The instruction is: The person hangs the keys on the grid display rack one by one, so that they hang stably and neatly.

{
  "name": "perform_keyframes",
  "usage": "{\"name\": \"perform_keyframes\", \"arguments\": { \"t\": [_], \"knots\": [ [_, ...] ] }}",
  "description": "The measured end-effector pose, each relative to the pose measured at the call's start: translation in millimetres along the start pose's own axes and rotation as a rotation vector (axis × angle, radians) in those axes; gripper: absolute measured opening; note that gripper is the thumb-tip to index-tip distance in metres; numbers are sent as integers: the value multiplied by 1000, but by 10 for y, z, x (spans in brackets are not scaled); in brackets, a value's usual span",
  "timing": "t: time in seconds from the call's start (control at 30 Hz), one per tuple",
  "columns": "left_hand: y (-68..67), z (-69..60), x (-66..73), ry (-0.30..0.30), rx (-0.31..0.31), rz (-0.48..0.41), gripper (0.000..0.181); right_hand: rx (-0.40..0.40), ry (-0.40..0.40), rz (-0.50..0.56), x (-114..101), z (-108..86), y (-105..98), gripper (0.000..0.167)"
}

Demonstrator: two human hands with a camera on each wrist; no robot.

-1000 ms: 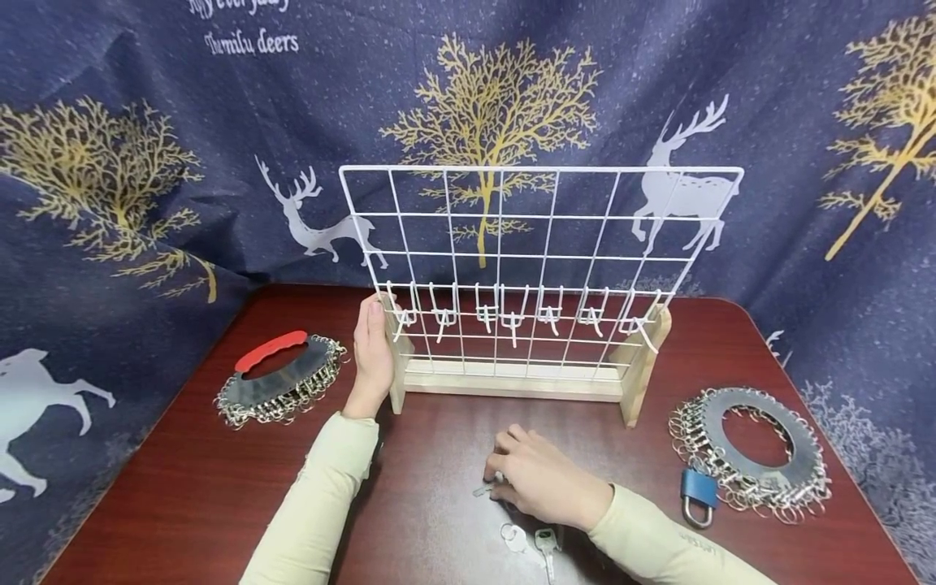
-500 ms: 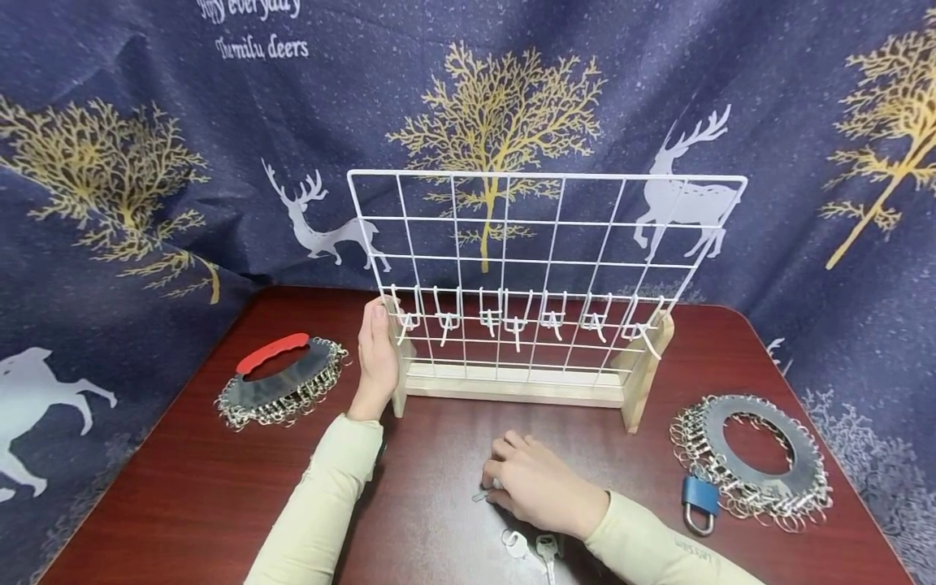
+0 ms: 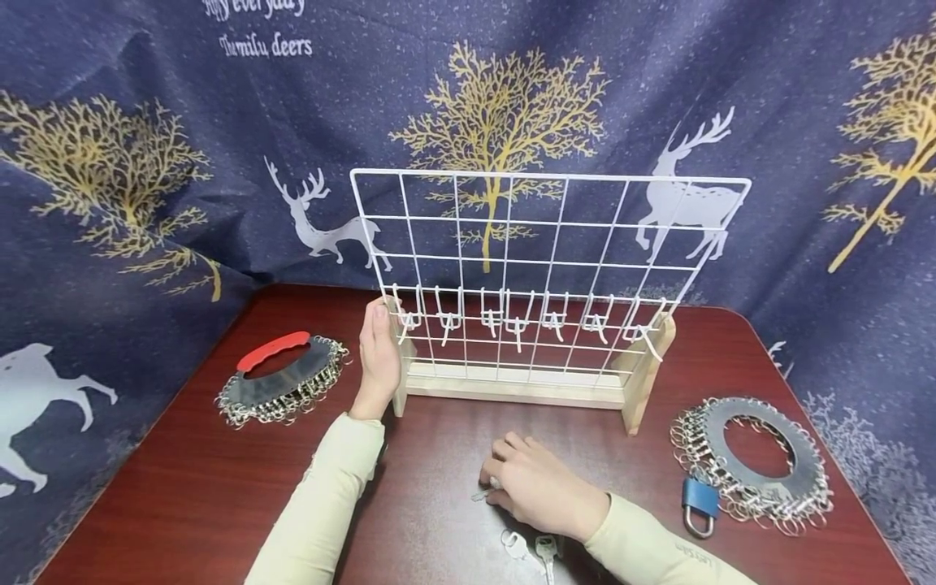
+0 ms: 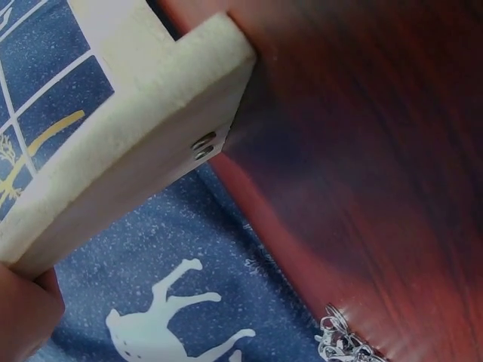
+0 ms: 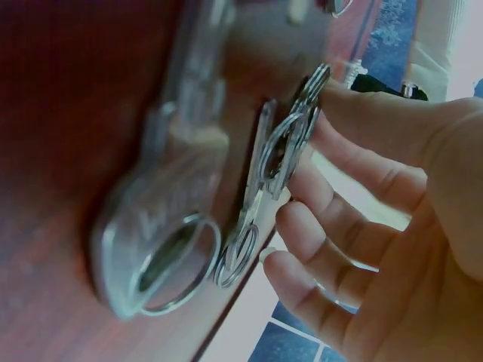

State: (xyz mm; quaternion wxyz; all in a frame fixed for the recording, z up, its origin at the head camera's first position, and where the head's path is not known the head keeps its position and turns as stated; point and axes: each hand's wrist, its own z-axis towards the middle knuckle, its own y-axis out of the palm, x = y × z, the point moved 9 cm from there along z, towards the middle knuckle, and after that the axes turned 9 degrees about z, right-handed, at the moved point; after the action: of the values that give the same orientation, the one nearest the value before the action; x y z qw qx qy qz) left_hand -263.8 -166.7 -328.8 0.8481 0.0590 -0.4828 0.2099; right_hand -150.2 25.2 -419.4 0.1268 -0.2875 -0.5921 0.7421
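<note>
A white wire grid rack (image 3: 526, 262) stands on two wooden side posts, with several white hooks across it. My left hand (image 3: 379, 357) grips the left wooden post (image 4: 136, 143), its thumb on the near face. Low over the table, my right hand (image 3: 544, 487) pinches a metal key (image 3: 481, 493) between thumb and fingers; in the right wrist view a ring hangs by that key. Just below the hand lie another key on a ring (image 3: 515, 546) and a larger key (image 3: 546, 549). In the right wrist view, the larger key (image 5: 162, 234) is close and blurred.
On the left lies a plate with a red handle (image 3: 274, 351) and many small rings (image 3: 285, 398) along its edge. To the right is a ring-shaped plate (image 3: 786, 455) edged with rings, with a blue padlock (image 3: 699, 497) beside it. A deer-print cloth (image 3: 468, 97) hangs behind.
The right hand shifts very slightly left over the table, keeping its pinch on the key. The left hand stays on the post. The whole head view drifts a little.
</note>
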Motion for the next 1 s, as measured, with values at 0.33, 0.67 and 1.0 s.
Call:
{"name": "perform_keyframes", "arguments": {
  "t": [0.33, 0.67, 1.0],
  "knots": [
    [-5, -7, 42, 36, 17, 0, 33, -20, 50, 4, 64, -51, -13, 20],
    [-16, -9, 22, 46, 20, -32, 33, -1, 35, 2, 38, -62, -29, 13],
    [-16, -5, 41, 56, 26, -11, 33, 61, -43, -158, -57, -71, -58, 13]
  ]
}}
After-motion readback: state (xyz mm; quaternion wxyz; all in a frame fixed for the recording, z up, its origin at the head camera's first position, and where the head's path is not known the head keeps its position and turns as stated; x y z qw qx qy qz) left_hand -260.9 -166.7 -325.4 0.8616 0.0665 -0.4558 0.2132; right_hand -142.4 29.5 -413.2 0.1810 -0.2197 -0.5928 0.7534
